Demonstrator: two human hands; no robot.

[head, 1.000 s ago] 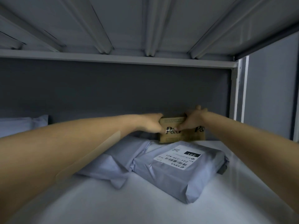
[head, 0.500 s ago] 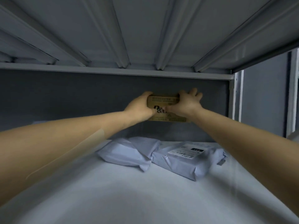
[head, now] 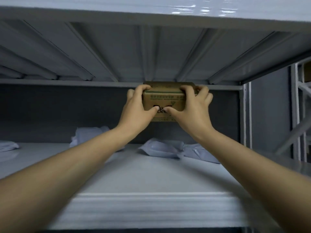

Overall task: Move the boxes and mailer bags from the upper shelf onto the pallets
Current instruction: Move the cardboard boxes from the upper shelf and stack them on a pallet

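item 1, cardboard box (head: 164, 101): i read it as tan-brown, with a band of small green print across the top of its front face, a green triangle mark toward the right, and black lettering lower down.
item 2, mailer bags (head: 161, 148): pale grey with a faint lilac cast, plain, no pattern i can make out.
item 3, shelf board (head: 134, 174): off-white to very light grey.
item 4, back panel (head: 58, 111): flat dark grey.
item 5, ribbed deck overhead (head: 117, 52): mid grey, unpatterned.
item 6, uprights (head: 246, 115): light grey-white.
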